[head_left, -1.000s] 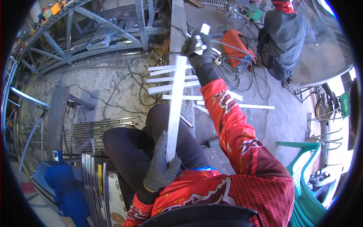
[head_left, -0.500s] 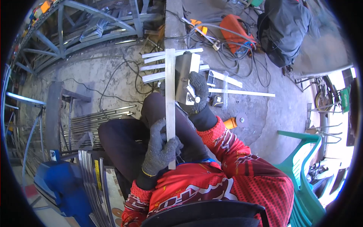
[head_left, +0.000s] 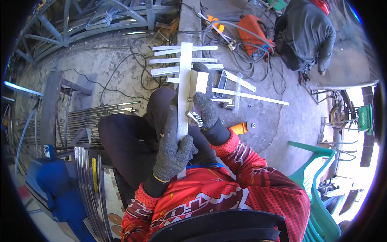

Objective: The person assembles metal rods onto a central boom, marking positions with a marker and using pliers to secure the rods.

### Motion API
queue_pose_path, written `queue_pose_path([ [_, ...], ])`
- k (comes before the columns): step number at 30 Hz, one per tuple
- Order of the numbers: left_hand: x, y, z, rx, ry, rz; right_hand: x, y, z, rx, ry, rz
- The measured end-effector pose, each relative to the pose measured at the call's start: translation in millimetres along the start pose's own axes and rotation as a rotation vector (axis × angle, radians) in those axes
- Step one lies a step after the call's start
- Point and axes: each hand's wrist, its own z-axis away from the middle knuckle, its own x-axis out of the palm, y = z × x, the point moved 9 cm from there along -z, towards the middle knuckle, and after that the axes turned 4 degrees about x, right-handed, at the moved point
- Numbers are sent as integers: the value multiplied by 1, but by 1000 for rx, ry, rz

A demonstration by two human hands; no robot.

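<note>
My left hand (head_left: 171, 155), in a grey knit glove, is closed around the lower part of a long flat metal bar (head_left: 184, 76), with the thumb across it. The bar points away from my lap, over my knees. In my right hand (head_left: 205, 107), gloved the same way, is a short angular metal block (head_left: 199, 82) with a bright face. A small shiny lever or bolt (head_left: 194, 118) sticks out at its near end. The block is right beside the bar's right edge, overlapping it in this view. My right fingers wrap around the block's right side.
Several cut metal strips (head_left: 161, 71) lie on the floor beyond my knees. An orange angle grinder (head_left: 240, 128) is on the right, near a green plastic chair (head_left: 314, 151). Cables and an orange case (head_left: 252, 34) lie farther off. Another person (head_left: 308, 34) works at back right.
The metal block has turned in my right hand and come closer against the bar. The bar leans slightly more to the right at its far end. The other person has shifted position.
</note>
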Motion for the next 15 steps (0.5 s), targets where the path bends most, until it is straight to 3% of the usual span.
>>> queue_pose_path([
  [2,0,-4,0,39,0,36,-4,-7,-2,-77,43,91],
  [4,3,-7,4,21,-4,49,5,2,3,-236,25,377],
  [9,12,-9,15,19,-55,35,-25,35,-69,-44,228,72],
  [11,14,-12,15,-37,-57,81,-39,15,-103,-148,251,168],
  [12,14,-12,14,-33,-59,77,-36,23,-108,-24,179,-36],
  [13,12,-11,13,-7,-49,65,-31,6,-101,-166,218,56],
  [15,7,-9,10,27,-28,55,-8,17,-66,201,45,121],
])
